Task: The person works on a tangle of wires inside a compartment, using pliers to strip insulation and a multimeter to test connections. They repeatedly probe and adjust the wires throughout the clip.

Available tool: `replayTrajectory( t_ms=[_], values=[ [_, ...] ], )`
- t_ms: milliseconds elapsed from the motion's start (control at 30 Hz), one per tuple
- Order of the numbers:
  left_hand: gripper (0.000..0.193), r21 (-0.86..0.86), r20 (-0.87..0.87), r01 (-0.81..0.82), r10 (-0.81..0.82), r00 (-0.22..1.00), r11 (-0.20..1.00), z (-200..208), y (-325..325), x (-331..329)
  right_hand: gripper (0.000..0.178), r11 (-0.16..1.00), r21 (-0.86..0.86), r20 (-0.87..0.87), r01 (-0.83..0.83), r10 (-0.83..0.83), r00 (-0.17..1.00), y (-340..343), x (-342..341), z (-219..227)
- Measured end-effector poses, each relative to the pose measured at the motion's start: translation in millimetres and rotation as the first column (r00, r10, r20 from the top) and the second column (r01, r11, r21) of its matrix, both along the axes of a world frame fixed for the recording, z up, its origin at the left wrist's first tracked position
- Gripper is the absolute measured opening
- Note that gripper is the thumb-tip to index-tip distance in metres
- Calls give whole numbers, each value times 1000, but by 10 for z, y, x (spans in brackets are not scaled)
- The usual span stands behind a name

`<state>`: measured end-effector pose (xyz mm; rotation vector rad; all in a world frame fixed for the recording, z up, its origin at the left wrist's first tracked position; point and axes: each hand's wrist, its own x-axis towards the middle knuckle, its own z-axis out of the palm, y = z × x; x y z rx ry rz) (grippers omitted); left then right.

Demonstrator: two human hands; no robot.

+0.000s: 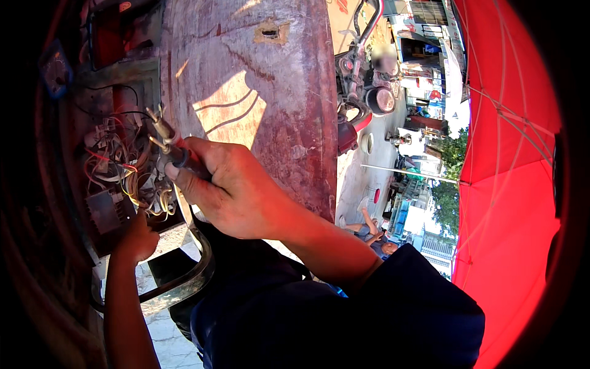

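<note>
My right hand (230, 187) is closed around the dark handle of a tool with two pale metal prongs (163, 130) at its far end; its exact kind does not show. The prongs point up and left, over a tangle of wires (132, 178) in white, yellow, red and black inside an open housing. My left hand (134, 240) is at the lower edge of these wires, in shade, its fingers bent together. What it pinches, if anything, is hidden. A grey ribbed metal box (103, 211) lies beside the wires, just above my left hand.
A worn reddish-purple panel (295, 80) stands right of the wires. A blue-edged meter (55, 69) is at upper left, a bent metal tube (200, 267) below my right hand. Farther right are a motorcycle (353, 92), a seated person (372, 237) and a red canopy (510, 215).
</note>
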<state>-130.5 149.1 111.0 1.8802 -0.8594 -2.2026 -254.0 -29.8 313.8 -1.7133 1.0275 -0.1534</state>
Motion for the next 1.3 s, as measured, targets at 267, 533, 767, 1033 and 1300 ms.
replayTrajectory(
  t_ms=[267,533,767,1033,1300],
  values=[
    [17,-188,205,-131,170,964,973,-622,-48,393,19,993,-113,-314,-33,-4,950,278,-117,-534],
    [32,290,-153,-581,636,756,760,-449,-181,335,13,984,-128,-209,121,-146,967,255,-295,-702],
    [37,272,-56,-555,588,807,786,-267,-249,340,12,984,-113,-211,135,-157,965,318,-353,-903],
    [23,325,-50,-307,340,939,894,-505,-14,466,14,997,-79,-280,21,-42,959,478,-164,-1255],
    [48,168,-100,-209,227,969,963,-551,24,497,16,992,89,-287,-87,109,952,769,-4,-1923]
  ],
)
